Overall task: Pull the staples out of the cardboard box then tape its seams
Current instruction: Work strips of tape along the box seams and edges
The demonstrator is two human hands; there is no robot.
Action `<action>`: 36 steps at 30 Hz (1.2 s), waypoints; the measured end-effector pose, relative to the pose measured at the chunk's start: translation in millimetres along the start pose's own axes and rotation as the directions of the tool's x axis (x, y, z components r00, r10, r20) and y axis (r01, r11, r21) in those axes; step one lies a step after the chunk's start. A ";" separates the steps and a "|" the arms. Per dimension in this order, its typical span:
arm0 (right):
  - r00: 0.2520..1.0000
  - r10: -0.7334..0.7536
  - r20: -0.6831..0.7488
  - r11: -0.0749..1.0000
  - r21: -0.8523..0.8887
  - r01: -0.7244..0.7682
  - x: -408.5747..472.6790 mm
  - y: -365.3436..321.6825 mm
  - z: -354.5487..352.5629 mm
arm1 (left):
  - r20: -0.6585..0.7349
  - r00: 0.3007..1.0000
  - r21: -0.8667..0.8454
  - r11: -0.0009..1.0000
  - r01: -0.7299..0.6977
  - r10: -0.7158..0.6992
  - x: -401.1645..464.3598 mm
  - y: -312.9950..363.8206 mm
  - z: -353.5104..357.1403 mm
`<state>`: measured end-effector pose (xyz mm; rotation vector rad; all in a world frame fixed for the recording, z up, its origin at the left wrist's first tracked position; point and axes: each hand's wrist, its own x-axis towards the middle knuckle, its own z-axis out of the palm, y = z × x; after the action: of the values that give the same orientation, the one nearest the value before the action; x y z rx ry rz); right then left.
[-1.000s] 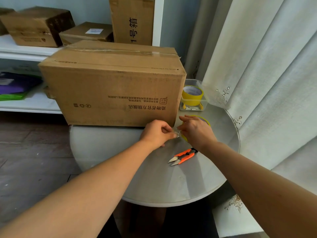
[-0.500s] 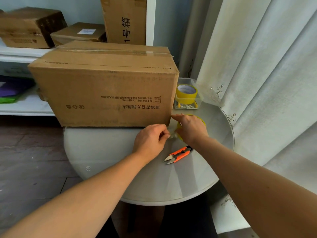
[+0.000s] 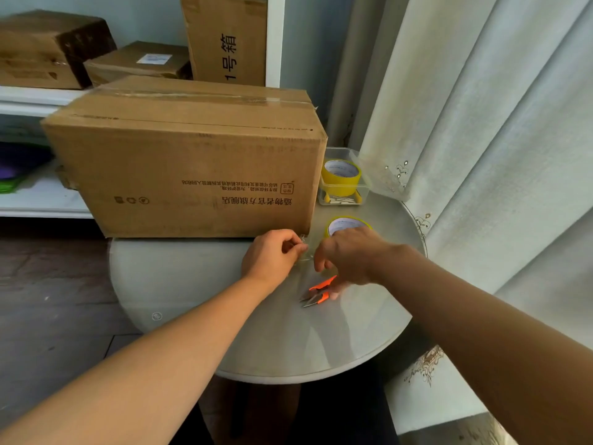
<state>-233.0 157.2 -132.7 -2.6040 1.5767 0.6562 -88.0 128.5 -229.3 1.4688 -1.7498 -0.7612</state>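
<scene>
The cardboard box point(image 3: 189, 162) sits on the far left of the round bench point(image 3: 192, 284), clear tape along its top seam; the left hand point(image 3: 272, 256) pinches a strip of clear tape point(image 3: 305, 252) near the box's lower right corner; the right hand point(image 3: 348, 255), fingers curled downward, hovers over orange snips point(image 3: 316, 292), though whether it grips anything is unclear; a yellow tape roll point(image 3: 346, 223) lies just behind it, another in a clear tub point(image 3: 345, 184) farther back.

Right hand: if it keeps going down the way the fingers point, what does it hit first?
Most likely the orange snips lying on the table; the right hand hovers just above their handles. Contact unclear.
</scene>
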 end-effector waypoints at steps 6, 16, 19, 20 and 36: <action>0.999 -0.019 0.034 0.997 -0.070 0.022 -1.6 -2.9 5.3 | 0.001 0.999 -0.017 0.999 0.041 -0.041 -0.8 1.7 1.1; 0.982 0.170 -0.085 0.985 -0.030 -0.173 -5.5 18.5 -48.7 | 0.026 1.000 0.021 1.000 0.008 -0.008 -3.0 8.6 -3.5; 0.982 0.165 -0.093 0.983 -0.068 -0.172 -0.1 16.1 -56.4 | 0.003 0.999 0.077 0.996 -0.049 0.049 -7.6 9.3 -2.9; 0.982 0.161 -0.094 0.982 -0.084 -0.169 2.1 15.2 -57.2 | -0.009 0.998 0.084 0.995 -0.062 0.063 -8.7 8.5 -2.6; 0.996 0.088 -0.016 0.959 -0.270 -0.089 18.6 -2.2 -61.6 | -0.033 0.986 0.198 0.969 -0.151 0.161 -11.4 8.0 -1.7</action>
<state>-202.9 128.2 -83.8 -2.7323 1.7246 0.9357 -90.0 141.2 -223.6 1.4416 -1.9198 -0.4794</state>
